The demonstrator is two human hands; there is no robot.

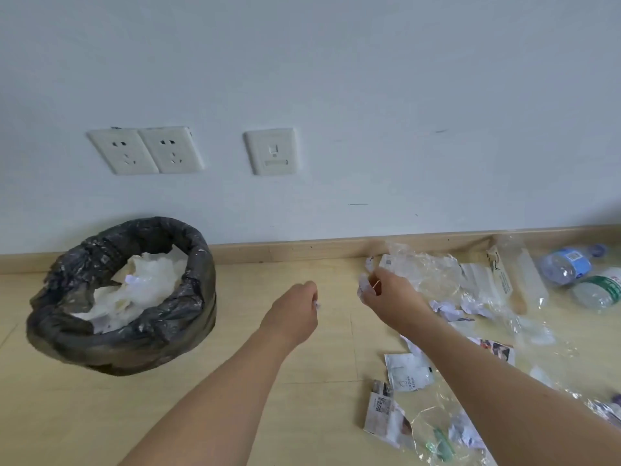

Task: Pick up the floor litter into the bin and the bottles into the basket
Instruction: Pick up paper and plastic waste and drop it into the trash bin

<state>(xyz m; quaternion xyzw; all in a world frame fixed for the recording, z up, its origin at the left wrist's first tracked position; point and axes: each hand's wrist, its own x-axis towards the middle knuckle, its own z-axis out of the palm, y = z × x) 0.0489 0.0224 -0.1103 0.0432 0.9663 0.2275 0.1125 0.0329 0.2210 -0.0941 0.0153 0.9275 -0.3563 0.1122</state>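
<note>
Pale wood floor [235, 381] against a white wall [369, 79], wooden skirting between; two sockets [146, 151] and a switch plate [271, 151] low on the wall.

Head view:
- Bin [124, 297], black liner, at left by the skirting; white plastic and paper inside.
- Left hand [295, 307], between bin and litter, fingers curled on a small white scrap [317, 305], apparently paper.
- Right hand [386, 294], fingers pinching crumpled clear wrap [423, 267], raised off the floor near the skirting.
- Two bottles [568, 264], clear plastic, lying on their sides at far right, touching.
- Litter [406, 371]: torn packets, paper balls, clear film, strewn on the floor right of the hands.
</note>
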